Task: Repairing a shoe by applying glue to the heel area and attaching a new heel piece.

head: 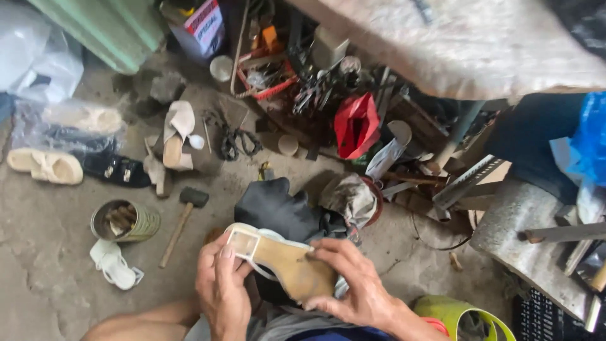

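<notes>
- Left hand curls closed round the heel block of a tan-soled sandal, held sole up at screen centre-bottom.
- Right hand clamps its toe end; steady both ends, I'd judge.
- Hammer at ten o'clock; tin can beyond.

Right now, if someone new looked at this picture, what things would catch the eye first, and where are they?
At the bottom centre, the left hand and right hand hold a white sandal with its tan sole turned up. Above it, in the middle of the clutter on the concrete floor, a bright red bag stands out. To the left lie a hammer and a tin can holding small pieces.
</notes>
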